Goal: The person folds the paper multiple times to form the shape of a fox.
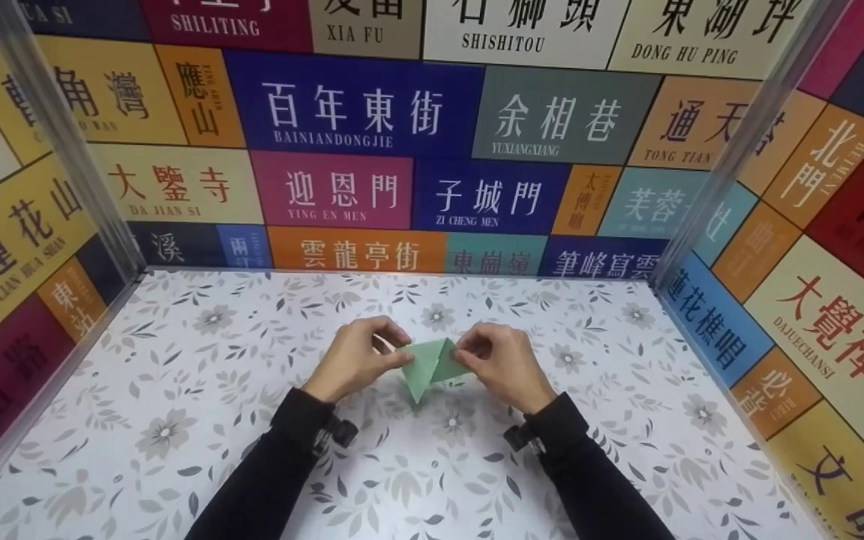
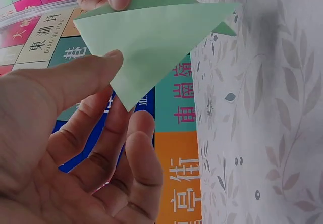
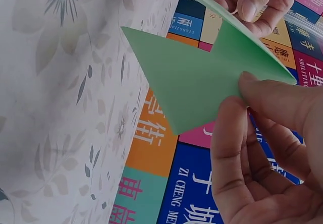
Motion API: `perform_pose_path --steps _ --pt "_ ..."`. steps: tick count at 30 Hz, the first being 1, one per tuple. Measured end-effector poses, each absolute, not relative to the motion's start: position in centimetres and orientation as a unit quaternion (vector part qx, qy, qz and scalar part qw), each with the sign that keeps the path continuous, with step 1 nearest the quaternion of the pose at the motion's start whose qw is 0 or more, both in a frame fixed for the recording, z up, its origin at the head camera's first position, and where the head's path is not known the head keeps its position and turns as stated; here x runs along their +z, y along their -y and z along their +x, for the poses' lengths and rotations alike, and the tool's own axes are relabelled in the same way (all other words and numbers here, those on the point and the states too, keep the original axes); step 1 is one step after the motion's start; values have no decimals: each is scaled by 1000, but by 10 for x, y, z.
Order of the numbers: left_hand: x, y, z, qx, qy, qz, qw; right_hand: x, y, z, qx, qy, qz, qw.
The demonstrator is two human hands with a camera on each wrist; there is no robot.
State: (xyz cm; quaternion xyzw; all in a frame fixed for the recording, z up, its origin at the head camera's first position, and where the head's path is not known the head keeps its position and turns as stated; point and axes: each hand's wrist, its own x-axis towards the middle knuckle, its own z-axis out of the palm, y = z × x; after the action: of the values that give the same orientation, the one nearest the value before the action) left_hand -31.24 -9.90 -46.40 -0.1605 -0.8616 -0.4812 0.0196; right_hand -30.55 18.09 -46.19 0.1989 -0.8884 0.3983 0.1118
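A folded piece of light green paper (image 1: 424, 364) is held up between both hands, one point of it angled down toward the table. The left hand (image 1: 359, 356) pinches its left side; in the left wrist view the thumb presses flat on the paper (image 2: 146, 47) with the fingers behind it. On the other side the right hand (image 1: 503, 364) pinches the paper (image 3: 186, 82) between thumb and index finger, close to a folded edge. The right wrist view shows a triangular flap standing out from the fold. Both wrists wear dark bands over black sleeves.
Under the hands lies a white tabletop (image 1: 199, 382) printed with grey flowers and leaves. Colourful panels with Chinese place names (image 1: 349, 105) rise at the back and on both sides, joined by clear corner strips (image 1: 732, 142).
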Motion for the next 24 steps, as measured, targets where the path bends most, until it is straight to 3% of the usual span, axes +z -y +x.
perform_pose_path --steps 7,15,24 --pt "-467 95 -311 -484 862 -145 36 -463 -182 -305 399 882 207 140" --pt "-469 98 -312 -473 867 -137 75 -469 -180 -306 356 873 251 219" --pt "-467 98 -312 -459 876 -127 82 -478 -180 -305 305 873 280 259"
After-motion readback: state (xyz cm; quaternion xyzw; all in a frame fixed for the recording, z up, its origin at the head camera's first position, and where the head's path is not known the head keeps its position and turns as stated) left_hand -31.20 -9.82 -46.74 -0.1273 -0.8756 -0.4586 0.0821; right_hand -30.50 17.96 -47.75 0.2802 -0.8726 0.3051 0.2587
